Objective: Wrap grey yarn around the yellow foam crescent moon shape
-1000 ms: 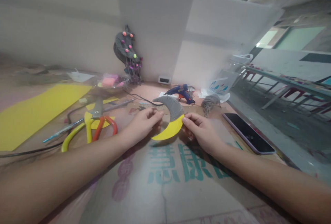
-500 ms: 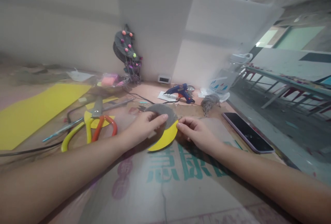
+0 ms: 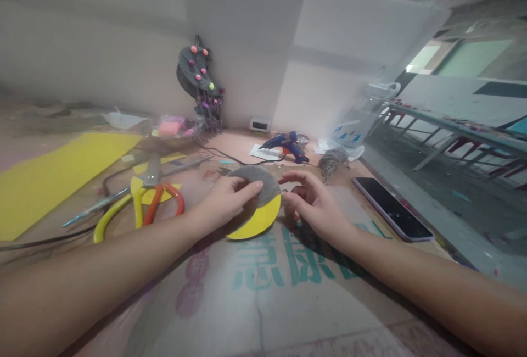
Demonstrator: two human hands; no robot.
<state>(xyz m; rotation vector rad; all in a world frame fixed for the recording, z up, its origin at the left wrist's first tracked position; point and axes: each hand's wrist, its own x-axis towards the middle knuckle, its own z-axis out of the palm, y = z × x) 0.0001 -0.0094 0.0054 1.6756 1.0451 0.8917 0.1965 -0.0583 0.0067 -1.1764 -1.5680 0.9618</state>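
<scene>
A yellow card crescent (image 3: 257, 223), its upper part wound with grey yarn (image 3: 269, 185), is held low over the cardboard sheet (image 3: 197, 318). My left hand (image 3: 226, 200) is closed on the yarn-covered part, thumb on top and fingers underneath, mostly hidden. At the crescent's right edge, my right hand (image 3: 310, 200) pinches what looks like a short grey strand of yarn running from the wound part. Its index finger arches above the thumb, and the other fingers curl below. Beyond it lies a loose grey yarn bundle (image 3: 333, 163).
Left of my hands lie scissors (image 3: 138, 203) with yellow and orange-red handles, a pen (image 3: 96, 206) and yellow card (image 3: 61, 178). A blue glue gun (image 3: 288, 144) stands behind. A phone (image 3: 391, 208) lies right. A grey decorated moon (image 3: 195, 71) leans against the wall.
My right hand has moved slightly away from the crescent's edge, its index finger lifted, and a short strand shows between. The crescent has turned, showing more of its yellow face.
</scene>
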